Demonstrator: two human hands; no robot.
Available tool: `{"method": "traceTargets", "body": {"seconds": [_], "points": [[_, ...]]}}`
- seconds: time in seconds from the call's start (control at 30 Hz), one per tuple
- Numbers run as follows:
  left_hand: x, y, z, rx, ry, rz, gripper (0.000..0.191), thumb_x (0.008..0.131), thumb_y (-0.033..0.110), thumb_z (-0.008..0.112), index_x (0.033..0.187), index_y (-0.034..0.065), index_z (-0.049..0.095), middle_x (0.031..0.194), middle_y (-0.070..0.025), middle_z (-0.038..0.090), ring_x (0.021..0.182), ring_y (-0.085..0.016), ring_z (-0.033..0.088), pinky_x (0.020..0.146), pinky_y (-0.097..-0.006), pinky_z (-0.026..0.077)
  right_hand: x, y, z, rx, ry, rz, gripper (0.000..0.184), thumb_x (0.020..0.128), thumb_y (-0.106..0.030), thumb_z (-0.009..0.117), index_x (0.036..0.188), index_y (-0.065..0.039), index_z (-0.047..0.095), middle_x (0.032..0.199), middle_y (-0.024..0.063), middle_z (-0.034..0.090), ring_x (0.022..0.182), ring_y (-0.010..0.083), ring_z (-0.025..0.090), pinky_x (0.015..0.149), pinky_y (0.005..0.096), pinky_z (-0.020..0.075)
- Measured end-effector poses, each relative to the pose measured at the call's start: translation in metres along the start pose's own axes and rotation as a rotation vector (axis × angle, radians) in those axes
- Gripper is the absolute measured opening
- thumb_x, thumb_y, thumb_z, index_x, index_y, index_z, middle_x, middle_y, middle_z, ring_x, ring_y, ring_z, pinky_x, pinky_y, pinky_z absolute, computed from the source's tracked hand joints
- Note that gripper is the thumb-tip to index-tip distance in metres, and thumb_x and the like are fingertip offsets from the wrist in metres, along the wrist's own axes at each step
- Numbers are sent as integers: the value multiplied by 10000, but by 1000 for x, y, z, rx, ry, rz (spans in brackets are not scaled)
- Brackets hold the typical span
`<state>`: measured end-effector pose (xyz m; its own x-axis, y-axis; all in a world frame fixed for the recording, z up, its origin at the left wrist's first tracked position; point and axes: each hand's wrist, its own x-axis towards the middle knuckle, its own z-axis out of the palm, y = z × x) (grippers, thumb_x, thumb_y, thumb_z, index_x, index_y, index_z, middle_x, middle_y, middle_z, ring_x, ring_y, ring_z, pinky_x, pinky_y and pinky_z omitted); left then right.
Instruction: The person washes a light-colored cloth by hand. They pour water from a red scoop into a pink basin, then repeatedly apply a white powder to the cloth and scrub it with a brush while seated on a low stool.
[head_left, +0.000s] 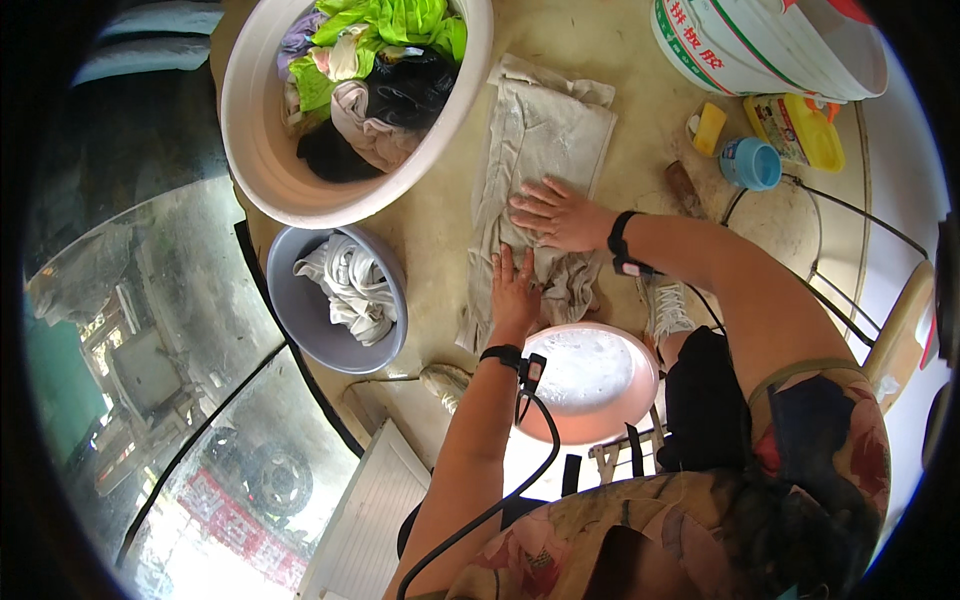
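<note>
A wet beige-grey garment (551, 142), likely trousers, lies lengthwise before me, with soap streaks on its far part. My right hand (562, 217) rests palm down on its middle, fingers spread. Nearer to me, my left hand (517, 296) presses on the cloth with fingers extended; its thumb side is partly hidden. Beside it the near end of the garment is bunched in folds. Just below that end stands a pink basin (600, 424) of foamy water, partly covered by my left forearm's strap and cable.
A big pale tub (247, 135) holds several clothes; a grey-blue basin (281, 315) holds white cloth (349, 285). To the right are a white bucket (731, 64), a blue jar (750, 163), a yellow soap bar (709, 129), a yellow container (814, 135) and a brush-like wooden piece (682, 187).
</note>
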<state>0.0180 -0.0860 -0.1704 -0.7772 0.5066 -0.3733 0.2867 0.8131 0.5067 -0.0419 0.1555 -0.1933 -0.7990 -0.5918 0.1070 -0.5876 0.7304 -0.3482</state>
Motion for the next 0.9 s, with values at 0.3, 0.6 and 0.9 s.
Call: {"method": "traceTargets", "body": {"seconds": [0.3,0.6,0.9], "points": [[44,-35,-53,-264,187,-151,216,876,130,662,1083,119,724,1130,-193,670,1044,-401,641,902,-464,515,-42,65,-52,-62,102,459,534,826,-209,712,1316,-65,556,1487,125,454,1379,286,419,1131,468,338],[84,-54,-51,-59,34,-305,174,844,202,725,967,90,675,880,-148,684,863,-324,686,780,-415,537,-32,17,-22,1484,119,1388,256,904,-201,713,1035,-32,572,887,61,581,713,170,570,601,321,461],[89,-31,-128,-778,-110,-295,80,992,141,599,996,84,543,689,1,546,596,-102,535,576,-270,444,-28,25,-30,1500,185,1536,215,920,-203,700,924,-44,555,690,29,524,577,142,522,521,288,451]]}}
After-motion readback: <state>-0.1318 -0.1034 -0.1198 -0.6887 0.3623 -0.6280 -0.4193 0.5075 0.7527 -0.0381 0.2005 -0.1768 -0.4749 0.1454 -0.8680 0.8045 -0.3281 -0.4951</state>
